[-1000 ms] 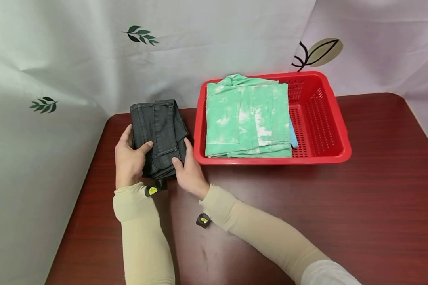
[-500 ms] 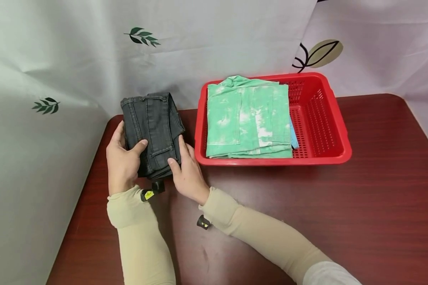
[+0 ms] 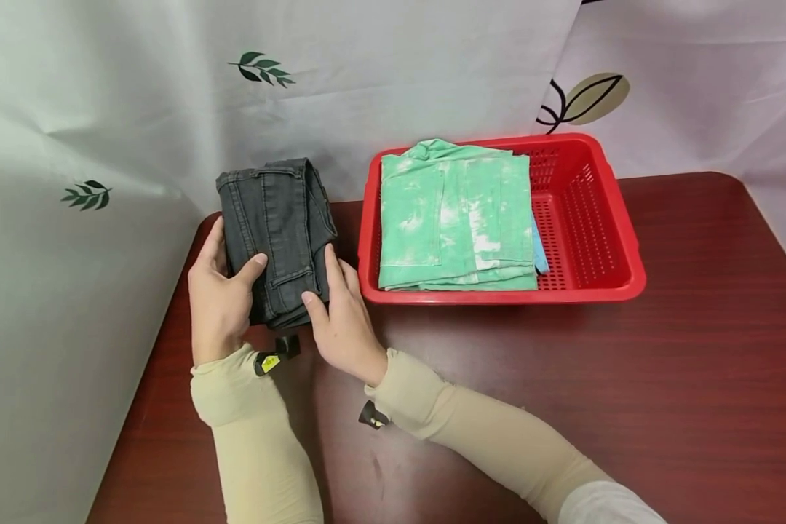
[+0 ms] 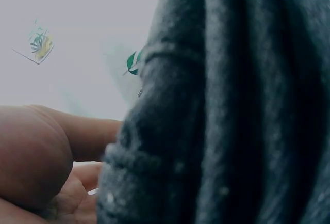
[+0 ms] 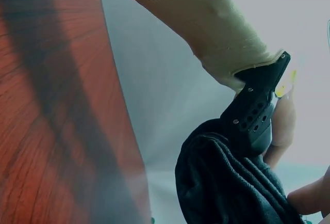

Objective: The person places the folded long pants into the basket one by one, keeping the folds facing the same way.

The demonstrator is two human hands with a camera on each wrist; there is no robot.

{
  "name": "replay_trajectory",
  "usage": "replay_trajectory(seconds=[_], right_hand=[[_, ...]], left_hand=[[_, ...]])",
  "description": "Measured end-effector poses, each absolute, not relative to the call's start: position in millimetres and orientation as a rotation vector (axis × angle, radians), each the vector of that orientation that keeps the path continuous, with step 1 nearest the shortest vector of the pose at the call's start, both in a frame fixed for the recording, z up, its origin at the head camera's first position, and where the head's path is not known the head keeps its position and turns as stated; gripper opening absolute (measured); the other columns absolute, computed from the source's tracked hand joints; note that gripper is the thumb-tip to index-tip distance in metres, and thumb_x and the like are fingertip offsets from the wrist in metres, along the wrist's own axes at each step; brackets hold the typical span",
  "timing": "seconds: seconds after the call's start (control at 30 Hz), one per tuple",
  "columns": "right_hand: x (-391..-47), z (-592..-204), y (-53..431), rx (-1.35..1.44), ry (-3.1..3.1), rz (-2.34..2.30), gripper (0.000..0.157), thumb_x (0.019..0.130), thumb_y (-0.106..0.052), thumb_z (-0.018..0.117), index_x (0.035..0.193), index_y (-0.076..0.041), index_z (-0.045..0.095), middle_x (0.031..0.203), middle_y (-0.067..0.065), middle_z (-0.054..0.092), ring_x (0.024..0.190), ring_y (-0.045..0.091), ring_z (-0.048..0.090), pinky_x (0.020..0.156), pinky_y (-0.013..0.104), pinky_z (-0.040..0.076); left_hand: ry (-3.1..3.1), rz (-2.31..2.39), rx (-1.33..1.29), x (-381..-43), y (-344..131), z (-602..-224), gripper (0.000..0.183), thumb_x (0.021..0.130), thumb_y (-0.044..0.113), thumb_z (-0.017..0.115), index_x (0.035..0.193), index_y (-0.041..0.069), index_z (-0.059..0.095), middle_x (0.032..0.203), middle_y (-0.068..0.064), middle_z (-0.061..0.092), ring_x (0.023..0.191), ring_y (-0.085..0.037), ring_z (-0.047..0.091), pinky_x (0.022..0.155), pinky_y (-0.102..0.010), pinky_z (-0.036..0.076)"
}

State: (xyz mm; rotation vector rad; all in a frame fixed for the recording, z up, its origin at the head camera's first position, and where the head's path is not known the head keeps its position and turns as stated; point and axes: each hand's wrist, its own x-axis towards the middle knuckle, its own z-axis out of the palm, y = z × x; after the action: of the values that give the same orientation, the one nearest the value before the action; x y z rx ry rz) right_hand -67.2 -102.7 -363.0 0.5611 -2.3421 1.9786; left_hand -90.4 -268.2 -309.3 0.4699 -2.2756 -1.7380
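Folded dark grey jeans (image 3: 275, 225), with a stitched pocket and seams on top, are held at the left end of the table in the head view. My left hand (image 3: 223, 298) grips their left edge, the thumb over the top and the fingers round the side. On the lower right edge my right hand (image 3: 347, 320) holds them, thumb above and fingers along the side. Thick layers of the jeans (image 4: 227, 105) fill much of the left wrist view beside the left hand. In the right wrist view the jeans' folded layers (image 5: 221, 177) appear near the left wrist's black camera mount.
Right of the jeans stands a red plastic basket (image 3: 589, 287). A folded green-and-white garment (image 3: 458, 218) lies in its left part, with a bit of blue fabric (image 3: 539, 247) under it. A pale curtain (image 3: 340, 94) hangs behind the reddish-brown table (image 3: 471, 378).
Both hands have carried the jeans a little to the left and up in the head view, the left hand shifting more than the right. Basket and green garment have stayed put.
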Motion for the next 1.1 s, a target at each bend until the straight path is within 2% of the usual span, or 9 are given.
replay_trajectory(seconds=[0.3,0.63,0.9,1.1], right_hand=[[-65,-354,-97,0.571,-2.295,1.968,0.069,0.103,-0.011,0.055,0.16,-0.004,0.018,0.157,0.018,0.028,0.145,0.026,0.032,0.117,0.039,0.031],[-73,-338,-85,0.454,-2.242,2.036,0.071,0.092,-0.007,0.064,0.155,-0.008,0.03,0.154,0.012,0.035,0.141,0.018,0.035,0.116,0.035,0.03],[-79,-332,-75,0.422,-2.264,2.04,0.089,0.086,-0.007,0.063,0.162,-0.011,0.016,0.16,0.011,0.027,0.142,0.02,0.031,0.116,0.037,0.029],[-82,-325,-65,0.426,-2.353,2.033,0.087,0.09,-0.016,0.066,0.161,-0.008,0.017,0.154,0.016,0.032,0.14,0.023,0.034,0.115,0.038,0.03]], left_hand=[[-2.167,-1.836,0.353,-88,-265,-306,0.076,0.093,0.0,0.068,0.154,0.035,0.038,0.155,0.007,0.043,0.133,-0.018,0.049,0.093,-0.021,0.049],[-2.02,-1.999,0.137,-86,-258,-302,0.075,0.093,-0.01,0.061,0.154,0.03,0.04,0.155,0.001,0.044,0.133,-0.024,0.048,0.091,-0.023,0.051],[-1.922,-2.094,-0.006,-86,-250,-299,0.077,0.09,-0.016,0.059,0.154,0.024,0.043,0.154,-0.003,0.045,0.131,-0.028,0.049,0.092,-0.025,0.052],[-1.881,-2.149,-0.059,-85,-245,-298,0.077,0.089,-0.02,0.053,0.154,0.021,0.042,0.156,-0.003,0.043,0.132,-0.028,0.048,0.095,-0.026,0.051]])
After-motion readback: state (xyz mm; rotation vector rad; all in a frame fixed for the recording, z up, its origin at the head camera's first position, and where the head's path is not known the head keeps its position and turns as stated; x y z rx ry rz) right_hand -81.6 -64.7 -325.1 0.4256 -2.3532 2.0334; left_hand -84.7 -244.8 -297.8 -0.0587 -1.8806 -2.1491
